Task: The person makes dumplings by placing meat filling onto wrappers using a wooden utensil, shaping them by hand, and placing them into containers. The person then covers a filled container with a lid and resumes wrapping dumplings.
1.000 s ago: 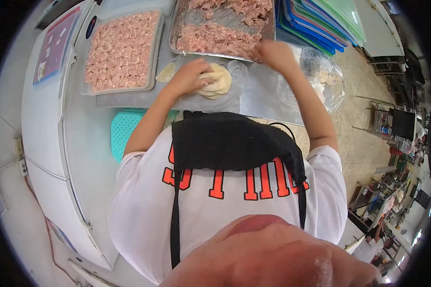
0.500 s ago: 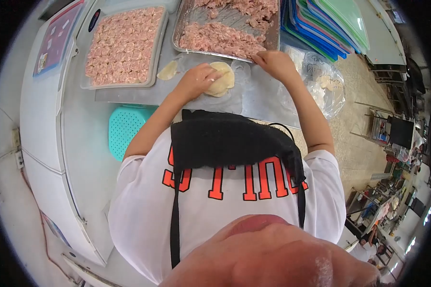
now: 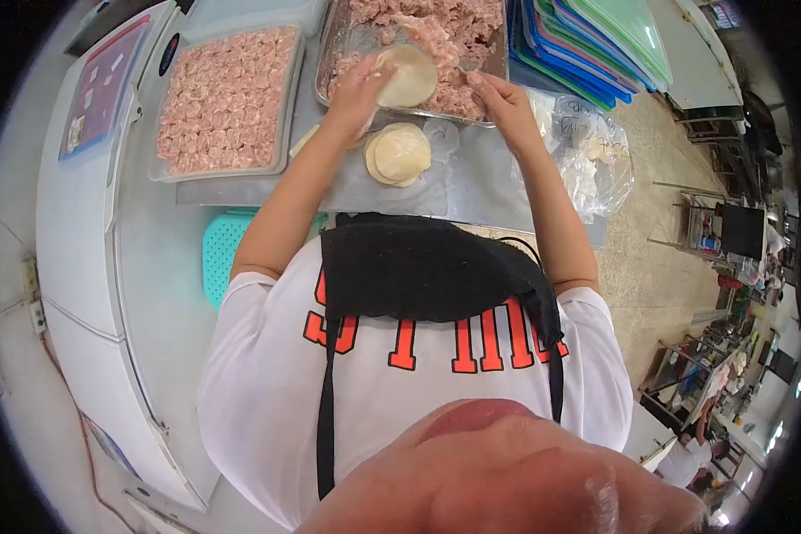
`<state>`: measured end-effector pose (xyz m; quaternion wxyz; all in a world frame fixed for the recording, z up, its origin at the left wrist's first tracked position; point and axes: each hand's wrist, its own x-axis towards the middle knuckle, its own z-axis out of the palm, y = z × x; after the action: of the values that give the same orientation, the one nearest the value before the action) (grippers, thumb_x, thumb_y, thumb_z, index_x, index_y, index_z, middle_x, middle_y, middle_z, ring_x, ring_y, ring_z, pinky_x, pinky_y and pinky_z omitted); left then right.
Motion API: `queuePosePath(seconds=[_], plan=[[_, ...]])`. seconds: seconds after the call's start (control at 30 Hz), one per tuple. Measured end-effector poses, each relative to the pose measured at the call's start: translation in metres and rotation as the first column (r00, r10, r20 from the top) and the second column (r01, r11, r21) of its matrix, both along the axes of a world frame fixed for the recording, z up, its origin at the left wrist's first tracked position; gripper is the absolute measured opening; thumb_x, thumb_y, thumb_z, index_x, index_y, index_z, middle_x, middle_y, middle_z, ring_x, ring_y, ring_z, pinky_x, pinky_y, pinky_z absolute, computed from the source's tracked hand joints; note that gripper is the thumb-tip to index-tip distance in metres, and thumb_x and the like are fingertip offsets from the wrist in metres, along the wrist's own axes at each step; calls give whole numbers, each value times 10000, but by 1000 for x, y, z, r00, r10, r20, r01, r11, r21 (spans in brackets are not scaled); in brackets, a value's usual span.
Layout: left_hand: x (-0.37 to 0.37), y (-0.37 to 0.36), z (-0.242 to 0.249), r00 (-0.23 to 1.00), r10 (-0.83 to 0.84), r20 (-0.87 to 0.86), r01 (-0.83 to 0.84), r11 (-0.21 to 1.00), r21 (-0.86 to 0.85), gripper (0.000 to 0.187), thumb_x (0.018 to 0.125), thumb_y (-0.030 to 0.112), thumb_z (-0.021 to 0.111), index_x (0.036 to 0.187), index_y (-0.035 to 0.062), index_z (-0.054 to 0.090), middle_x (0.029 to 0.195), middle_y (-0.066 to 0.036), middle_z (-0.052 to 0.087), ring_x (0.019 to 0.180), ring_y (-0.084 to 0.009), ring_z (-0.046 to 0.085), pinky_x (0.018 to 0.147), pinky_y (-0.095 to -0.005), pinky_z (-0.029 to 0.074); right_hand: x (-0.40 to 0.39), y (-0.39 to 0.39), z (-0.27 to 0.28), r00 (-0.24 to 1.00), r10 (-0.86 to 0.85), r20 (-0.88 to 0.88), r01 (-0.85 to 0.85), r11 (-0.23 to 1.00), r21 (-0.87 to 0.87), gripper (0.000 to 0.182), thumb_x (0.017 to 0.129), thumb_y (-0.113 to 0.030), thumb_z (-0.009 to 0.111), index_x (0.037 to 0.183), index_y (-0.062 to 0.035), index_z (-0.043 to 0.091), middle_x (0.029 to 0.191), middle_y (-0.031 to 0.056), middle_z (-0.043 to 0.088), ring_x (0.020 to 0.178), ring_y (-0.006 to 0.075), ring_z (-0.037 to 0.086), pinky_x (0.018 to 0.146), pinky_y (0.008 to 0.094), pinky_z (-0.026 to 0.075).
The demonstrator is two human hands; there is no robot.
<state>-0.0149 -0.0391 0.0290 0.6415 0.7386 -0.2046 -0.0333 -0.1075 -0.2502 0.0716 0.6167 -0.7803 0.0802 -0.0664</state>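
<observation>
My left hand (image 3: 358,93) is closed on the edge of a round, pale dough wrapper (image 3: 408,78), held up over the near side of a metal tray (image 3: 323,67). Pink minced meat (image 3: 472,40) fills much of that tray. My right hand (image 3: 505,102) is at the tray's near right, its fingers pinched together beside the meat; what they grip is hidden. Below my left hand, a small stack of round dough wrappers (image 3: 399,156) lies on the metal table. Another piece of wrapper (image 3: 304,141) is partly covered by my left forearm.
On the left, a plastic container (image 3: 287,133) holds tight rows of meat-filled dumplings. Several coloured plastic lids or trays (image 3: 587,53) are stacked at the right, behind a clear plastic bag (image 3: 596,160) of pale wrappers. A turquoise perforated basket (image 3: 222,254) sits below the table edge (image 3: 267,191).
My left hand has lifted a wrapper off the stack and carried it up over the meat tray. My right hand has shifted slightly left, and a clump of meat now stands raised in the tray.
</observation>
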Motion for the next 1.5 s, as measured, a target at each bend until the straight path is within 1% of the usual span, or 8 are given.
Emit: queuePosePath(seconds=[0.07,0.17,0.4,0.93,1.1,1.2,1.33,1.5], plan=[[-5,-6,27,771,-338,-539,-58,806,-589,575,951,392,501,1269,-83,449,1253,-177,546,1136,-287,550,1019,-376,406,0,10,7,996,84,44,-86,995,45,292,945,-291,577,1072,-44,669,700,-90,495,626,22,406,560,185,328],[-3,-14,43,631,-608,-482,-187,484,-855,686,941,496,447,1312,-80,401,1280,-202,516,1201,-319,493,1061,-427,358,9,25,-18,982,20,188,25,972,-235,288,946,-251,576,1115,-28,644,749,-50,527,679,55,464,613,203,394],[19,5,21,713,-470,-520,-318,444,-837,870,894,644,383,1363,-86,329,1400,-222,385,1302,-357,371,1117,-466,251,-16,12,21,980,197,-22,-137,592,-794,296,914,-221,577,1144,-40,620,926,178,615,838,341,605,739,382,483],[-21,12,95,789,-486,-377,-45,565,-824,489,969,334,437,1296,-30,452,1279,-169,530,1231,-299,473,1081,-453,333,-13,12,6,904,243,352,-15,841,-541,229,925,-103,554,1131,-8,585,1001,156,619,902,271,609,806,309,467],[-10,17,80,557,-820,-133,41,188,-981,377,964,220,465,1269,-1,486,1234,-141,559,1128,-260,562,924,-384,507,-11,17,5,823,249,511,98,823,-559,208,896,-102,580,1085,-17,593,889,169,603,788,323,593,705,373,472],[-22,12,93,786,-532,-316,101,614,-783,339,924,88,504,1258,32,501,1187,-101,585,1092,-229,581,888,-369,522,-9,14,2,812,292,506,81,802,-592,218,882,-102,595,1084,-21,590,854,160,591,762,325,583,677,382,472],[-26,6,100,871,-431,-236,117,648,-753,371,867,-21,543,1233,39,521,1149,-69,601,1031,-195,610,852,-305,531,-6,11,-3,790,309,530,112,777,-620,238,866,-101,610,1089,-24,588,819,154,575,741,325,572,653,393,468],[-1,11,74,904,63,423,-16,993,-114,462,758,-117,589,1194,32,552,1125,-58,608,970,-160,620,833,-277,525,-5,6,-2,806,299,511,125,757,-641,240,860,-103,611,1087,-28,588,789,147,555,724,328,561,639,394,465]])
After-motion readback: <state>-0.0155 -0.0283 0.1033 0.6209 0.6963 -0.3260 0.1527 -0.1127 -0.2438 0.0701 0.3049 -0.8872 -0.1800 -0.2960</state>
